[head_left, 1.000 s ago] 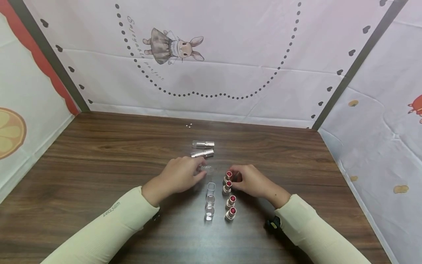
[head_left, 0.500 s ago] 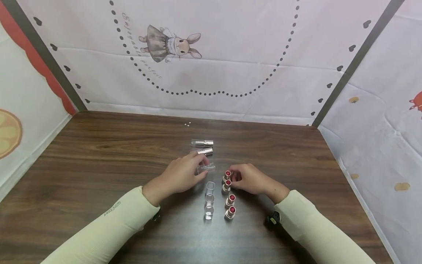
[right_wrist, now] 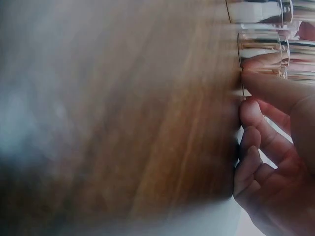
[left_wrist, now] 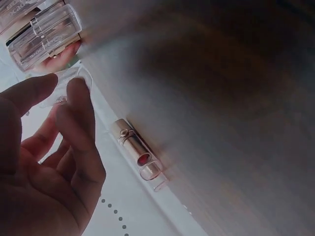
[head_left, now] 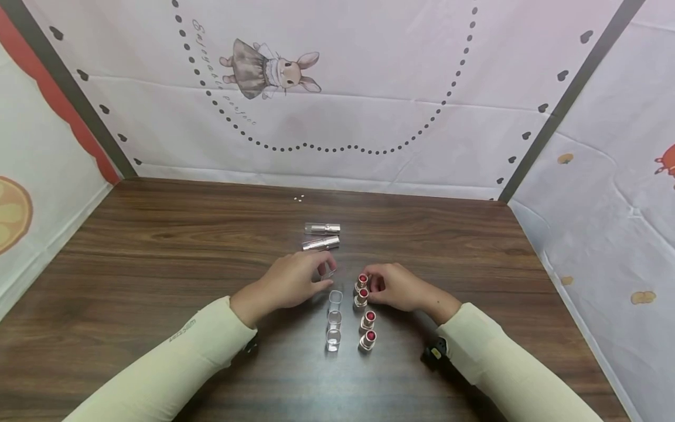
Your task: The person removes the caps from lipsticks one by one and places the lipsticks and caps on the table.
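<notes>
In the head view my left hand (head_left: 287,282) pinches a clear lipstick cap (head_left: 330,274) between thumb and forefinger, just above the table. The same clear cap (left_wrist: 61,91) shows at the fingertips in the left wrist view. My right hand (head_left: 398,287) has its thumb and forefinger round the farthest upright lipstick (head_left: 362,279), which has a red tip and a gold base. A second red lipstick (head_left: 361,298) stands close against it, beside my thumb. Two more, a lipstick (head_left: 368,319) and a nearer lipstick (head_left: 367,340), stand towards me.
Three clear caps (head_left: 334,320) stand in a row left of the lipsticks. Beyond my left hand lie two capped silver tubes, a near tube (head_left: 321,243) and a far tube (head_left: 323,228). Small white bits (head_left: 299,198) lie near the back cloth wall (head_left: 337,117).
The clear cap, lying flatter at my left fingers half a second ago, is now turned and tilted in their pinch. My right hand has stayed by the far lipsticks.
</notes>
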